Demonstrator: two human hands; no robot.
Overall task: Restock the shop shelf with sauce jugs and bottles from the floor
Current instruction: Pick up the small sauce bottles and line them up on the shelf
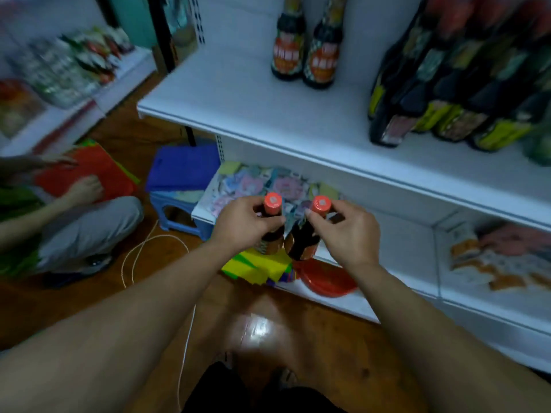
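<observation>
My left hand (pixel 243 225) grips the neck of a dark sauce bottle (pixel 272 204) with a red cap. Beside it, my right hand (pixel 350 231) holds a second dark red-capped bottle (pixel 304 238) by its neck. Both bottles are upright, held side by side in the air below the white shelf (pixel 268 120). On that shelf two matching dark bottles (pixel 304 52) stand at the back. A dense group of dark bottles with yellow-green labels (pixel 453 93) fills its right side.
The lower shelf holds sachet packs (pixel 256 186) and snack bags (pixel 501 257). A red plate (pixel 328 278) and yellow packs (pixel 256 266) lie at the bottom. A blue stool (pixel 176 210) and a seated person (pixel 68 222) are on the left, with a white cord (pixel 143 248) on the floor.
</observation>
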